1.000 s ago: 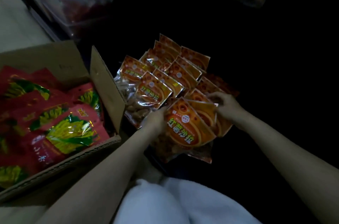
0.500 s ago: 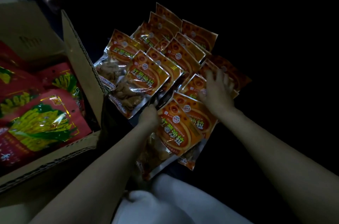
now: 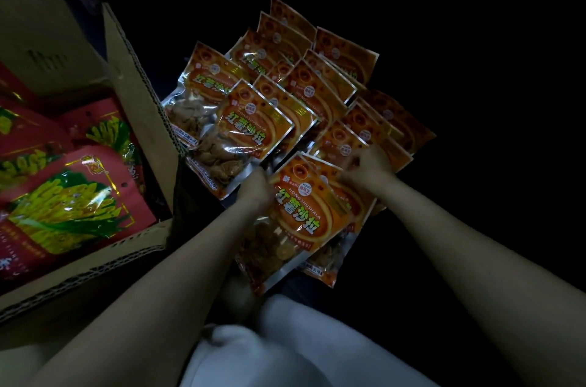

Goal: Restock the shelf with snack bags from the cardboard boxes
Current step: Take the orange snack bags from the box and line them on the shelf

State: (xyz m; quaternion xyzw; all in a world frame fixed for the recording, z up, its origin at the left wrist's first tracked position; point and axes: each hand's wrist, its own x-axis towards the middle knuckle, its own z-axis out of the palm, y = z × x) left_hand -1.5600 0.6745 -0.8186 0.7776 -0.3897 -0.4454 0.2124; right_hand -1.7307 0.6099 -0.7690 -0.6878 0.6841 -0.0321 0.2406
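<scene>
Since half a second ago the right hand (image 3: pixel 369 166) has changed from lying flat with spread fingers on the orange bags to curling its fingers on the upper right corner of the front orange bag (image 3: pixel 298 215).

From the head camera, the left hand (image 3: pixel 255 188) holds the left edge of this same bag, with fingers bent around it, so both hands grip it, one on each side. The bag is tilted and lies at the near end of the pile of orange snack bags (image 3: pixel 285 95), which overlap each other in rows on a dark surface. At the left stands an open cardboard box (image 3: pixel 133 75), its flap upright just beside the pile. Inside it lie red snack bags (image 3: pixel 63 206) with a yellow and green print.
</scene>
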